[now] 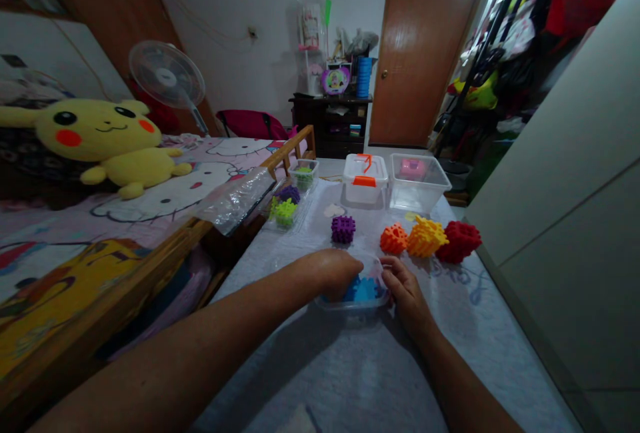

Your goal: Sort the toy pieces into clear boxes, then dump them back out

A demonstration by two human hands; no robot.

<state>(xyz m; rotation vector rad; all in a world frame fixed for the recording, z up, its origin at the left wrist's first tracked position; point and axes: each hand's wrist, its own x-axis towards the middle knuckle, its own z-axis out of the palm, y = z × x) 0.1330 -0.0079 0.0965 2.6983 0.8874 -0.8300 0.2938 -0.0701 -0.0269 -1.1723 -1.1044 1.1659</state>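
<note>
Left hand fingers sunk among blue pieces in a clear tub; its grip cannot be told. Right hand grip pinches the tub's rim. The tub rests on the counter. Blue scribble beside it is unreadable.

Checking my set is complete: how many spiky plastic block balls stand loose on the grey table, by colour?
Purple spiky plastic block ball: 1
Orange spiky plastic block ball: 1
Yellow spiky plastic block ball: 1
Red spiky plastic block ball: 1
Total: 4
</note>
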